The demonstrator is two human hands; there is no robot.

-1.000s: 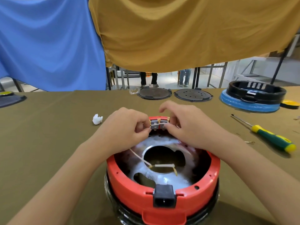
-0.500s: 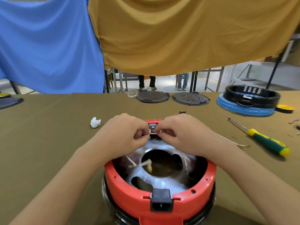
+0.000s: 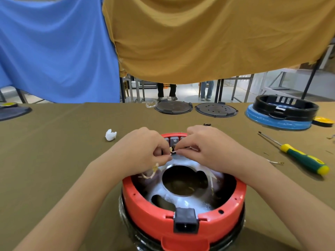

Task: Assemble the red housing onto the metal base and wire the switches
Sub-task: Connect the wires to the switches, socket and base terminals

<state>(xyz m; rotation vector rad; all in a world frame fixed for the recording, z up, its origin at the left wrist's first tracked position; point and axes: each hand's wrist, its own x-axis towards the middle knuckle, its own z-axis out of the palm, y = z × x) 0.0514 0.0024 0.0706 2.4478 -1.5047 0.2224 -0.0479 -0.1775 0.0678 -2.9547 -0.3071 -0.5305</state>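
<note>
The red housing (image 3: 150, 211) sits as a ring around the metal base (image 3: 183, 201) at the near middle of the table, with a black power socket (image 3: 185, 221) on its near side. Grey switches (image 3: 173, 141) are set in the housing's far rim. My left hand (image 3: 143, 151) and my right hand (image 3: 201, 147) meet just in front of the switches. Both pinch a thin white wire with a brass terminal (image 3: 171, 151). More wire ends (image 3: 150, 173) hang below my left hand, and another wire (image 3: 211, 182) lies inside on the right.
A green and yellow screwdriver (image 3: 304, 160) lies to the right, a loose wire piece (image 3: 275, 162) beside it. A white scrap (image 3: 110, 134) lies left. Two dark round plates (image 3: 173, 107) and a black ring on a blue base (image 3: 282, 113) stand at the far edge.
Both hands stayed at the switches while the wire shifted: the loop that lay across the base's middle hole has been pulled up, and its ends now hang under my left hand.
</note>
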